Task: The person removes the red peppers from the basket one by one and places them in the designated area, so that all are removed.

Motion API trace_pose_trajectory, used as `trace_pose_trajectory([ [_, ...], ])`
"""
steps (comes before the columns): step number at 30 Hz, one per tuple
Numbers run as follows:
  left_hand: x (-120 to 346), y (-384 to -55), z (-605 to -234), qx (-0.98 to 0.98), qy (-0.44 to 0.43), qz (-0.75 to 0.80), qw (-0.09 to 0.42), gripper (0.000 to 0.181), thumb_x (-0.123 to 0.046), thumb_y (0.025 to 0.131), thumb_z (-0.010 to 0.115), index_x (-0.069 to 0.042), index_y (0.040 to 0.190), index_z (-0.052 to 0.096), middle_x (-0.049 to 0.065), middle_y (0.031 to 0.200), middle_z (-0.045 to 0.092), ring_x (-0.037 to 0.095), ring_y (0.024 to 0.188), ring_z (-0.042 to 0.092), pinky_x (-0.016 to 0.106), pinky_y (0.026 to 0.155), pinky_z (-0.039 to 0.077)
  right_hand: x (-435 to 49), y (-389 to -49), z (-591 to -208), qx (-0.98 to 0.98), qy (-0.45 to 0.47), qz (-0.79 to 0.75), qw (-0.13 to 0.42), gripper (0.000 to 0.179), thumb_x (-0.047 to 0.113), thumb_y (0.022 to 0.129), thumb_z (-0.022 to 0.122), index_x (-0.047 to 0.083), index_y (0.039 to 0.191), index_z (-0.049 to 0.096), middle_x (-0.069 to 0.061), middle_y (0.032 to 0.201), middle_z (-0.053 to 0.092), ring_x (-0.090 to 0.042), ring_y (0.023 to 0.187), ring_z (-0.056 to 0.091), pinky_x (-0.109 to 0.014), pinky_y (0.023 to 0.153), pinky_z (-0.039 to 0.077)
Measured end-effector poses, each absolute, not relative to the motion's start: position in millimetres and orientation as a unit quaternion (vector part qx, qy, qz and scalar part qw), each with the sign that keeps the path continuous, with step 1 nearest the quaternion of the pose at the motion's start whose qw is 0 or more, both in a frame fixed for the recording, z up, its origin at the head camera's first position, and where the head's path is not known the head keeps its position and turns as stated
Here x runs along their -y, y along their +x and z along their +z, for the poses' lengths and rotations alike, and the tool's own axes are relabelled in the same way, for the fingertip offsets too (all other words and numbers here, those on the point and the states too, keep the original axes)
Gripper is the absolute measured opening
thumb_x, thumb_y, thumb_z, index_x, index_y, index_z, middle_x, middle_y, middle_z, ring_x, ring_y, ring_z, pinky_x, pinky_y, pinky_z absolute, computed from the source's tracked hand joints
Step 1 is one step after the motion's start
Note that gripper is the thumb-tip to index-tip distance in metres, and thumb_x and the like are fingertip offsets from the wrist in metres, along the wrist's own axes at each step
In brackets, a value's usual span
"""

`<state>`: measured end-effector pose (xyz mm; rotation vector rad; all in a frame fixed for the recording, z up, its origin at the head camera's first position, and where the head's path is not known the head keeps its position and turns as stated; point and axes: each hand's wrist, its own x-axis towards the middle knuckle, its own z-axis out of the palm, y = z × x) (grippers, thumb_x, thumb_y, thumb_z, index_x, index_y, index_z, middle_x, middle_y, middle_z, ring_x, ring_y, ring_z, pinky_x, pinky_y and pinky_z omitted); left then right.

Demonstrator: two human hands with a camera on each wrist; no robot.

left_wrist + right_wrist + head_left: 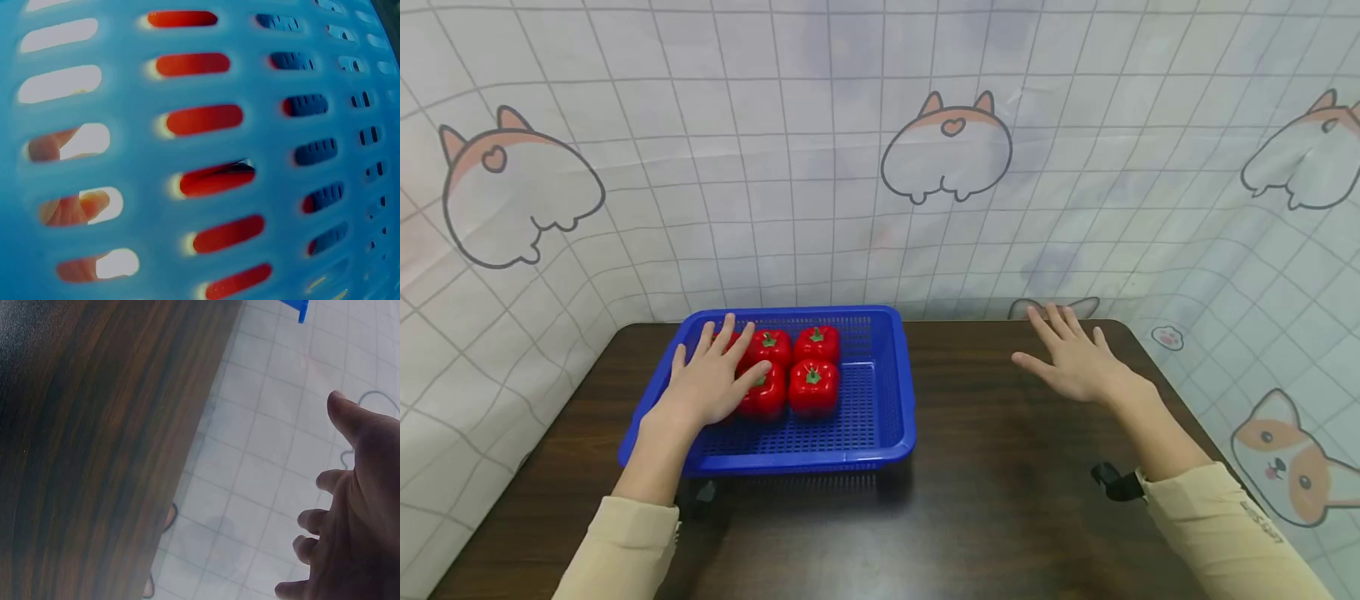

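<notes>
My left hand (709,383) is spread flat over the left part of a blue plastic basket (895,400), fingers straight and holding nothing. Several red bell peppers (814,387) with green stems sit in the basket's left and middle, some partly hidden under that hand. Through the slots of the basket wall (137,156), the left wrist view shows red peppers (206,119) and bits of the hand. Well to the right of the basket, my right hand (1078,362) hovers over the table with fingers spread, grasping nothing. Its palm and fingers (353,419) also show in the right wrist view.
The dark wooden table (985,467) carries the basket at its back left. Behind and beside it hangs a white grid-patterned cloth (850,167) with cartoon dogs. A black strap (1118,483) sticks out at the right sleeve (1225,525).
</notes>
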<state>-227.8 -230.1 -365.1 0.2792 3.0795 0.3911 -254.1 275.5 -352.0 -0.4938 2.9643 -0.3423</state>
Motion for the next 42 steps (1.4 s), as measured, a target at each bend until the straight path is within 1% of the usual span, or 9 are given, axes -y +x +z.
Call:
trace_pose_trajectory([
  [9, 231, -227, -366, -0.988, 0.087, 0.124, -0.006, 0.080, -0.057, 0.104, 0.044, -0.009, 0.164, 0.022, 0.026, 0.168, 0.008, 0.052, 0.151, 0.006, 0.075, 0.114, 0.000, -269, -255, -351, -0.975, -0.180, -0.119, 0.051, 0.086, 0.058, 0.107, 0.041, 0.004, 0.165, 0.009, -0.029, 0.167, -0.003, -0.046, 0.153, -0.006, -0.077, 0.112, 0.001],
  [14, 233, -224, -369, -0.987, 0.090, 0.125, -0.033, 0.076, -0.055, 0.104, 0.045, -0.009, 0.163, 0.028, 0.028, 0.166, 0.015, 0.052, 0.149, 0.014, 0.075, 0.114, 0.005, -262, -255, -355, -0.973, -0.194, -0.119, 0.033, 0.079, 0.055, 0.107, 0.043, 0.004, 0.163, 0.021, -0.028, 0.167, 0.006, -0.046, 0.154, 0.002, -0.073, 0.115, 0.008],
  [17, 233, -221, -369, -0.986, 0.095, 0.128, -0.050, 0.074, -0.054, 0.104, 0.046, -0.009, 0.161, 0.032, 0.029, 0.165, 0.019, 0.052, 0.148, 0.018, 0.075, 0.113, 0.008, -259, -256, -360, -0.972, -0.207, -0.113, 0.006, 0.073, 0.051, 0.108, 0.046, 0.002, 0.160, 0.031, -0.029, 0.165, 0.016, -0.048, 0.151, 0.015, -0.070, 0.114, 0.021],
  [20, 233, -218, -369, -0.984, 0.101, 0.132, -0.063, 0.072, -0.053, 0.105, 0.047, -0.009, 0.160, 0.036, 0.028, 0.163, 0.023, 0.051, 0.147, 0.021, 0.076, 0.111, 0.011, -254, -256, -365, -0.968, -0.221, -0.112, -0.022, 0.064, 0.043, 0.107, 0.053, 0.000, 0.154, 0.042, -0.030, 0.159, 0.033, -0.048, 0.145, 0.033, -0.067, 0.109, 0.034],
  [24, 233, -214, -369, -0.979, 0.110, 0.149, -0.081, 0.068, -0.050, 0.105, 0.050, -0.007, 0.157, 0.041, 0.027, 0.162, 0.028, 0.050, 0.145, 0.024, 0.076, 0.109, 0.016, -247, -255, -372, -0.963, -0.236, -0.119, -0.057, 0.050, 0.031, 0.103, 0.063, -0.001, 0.141, 0.057, -0.025, 0.142, 0.056, -0.044, 0.128, 0.055, -0.061, 0.098, 0.048],
  [28, 237, -206, -369, -0.973, 0.120, 0.169, -0.100, 0.065, -0.048, 0.105, 0.051, -0.005, 0.154, 0.046, 0.027, 0.160, 0.033, 0.048, 0.145, 0.028, 0.076, 0.106, 0.019, -237, -254, -376, -0.951, -0.258, -0.140, -0.093, 0.035, 0.024, 0.100, 0.068, 0.001, 0.126, 0.068, -0.016, 0.123, 0.069, -0.035, 0.108, 0.067, -0.054, 0.086, 0.055],
  [31, 244, -199, -369, -0.969, 0.126, 0.181, -0.113, 0.064, -0.048, 0.105, 0.051, -0.004, 0.152, 0.049, 0.026, 0.159, 0.035, 0.049, 0.143, 0.030, 0.077, 0.104, 0.021, -227, -255, -376, -0.942, -0.274, -0.159, -0.110, 0.026, 0.021, 0.100, 0.068, 0.003, 0.118, 0.071, -0.010, 0.112, 0.073, -0.029, 0.098, 0.070, -0.050, 0.081, 0.057],
  [35, 256, -189, -371, -0.965, 0.131, 0.190, -0.127, 0.062, -0.046, 0.105, 0.052, -0.003, 0.150, 0.051, 0.026, 0.157, 0.037, 0.051, 0.141, 0.032, 0.078, 0.101, 0.023, -212, -258, -372, -0.930, -0.295, -0.184, -0.117, 0.019, 0.019, 0.099, 0.068, 0.006, 0.111, 0.074, -0.003, 0.102, 0.074, -0.023, 0.093, 0.070, -0.045, 0.078, 0.057],
  [42, 276, -177, -379, -0.962, 0.132, 0.200, -0.131, 0.059, -0.043, 0.105, 0.055, -0.004, 0.149, 0.051, 0.027, 0.157, 0.036, 0.056, 0.138, 0.032, 0.080, 0.094, 0.026, -187, -261, -360, -0.919, -0.321, -0.199, -0.114, 0.013, 0.018, 0.097, 0.069, 0.010, 0.104, 0.075, 0.002, 0.096, 0.073, -0.018, 0.088, 0.068, -0.041, 0.078, 0.056],
])
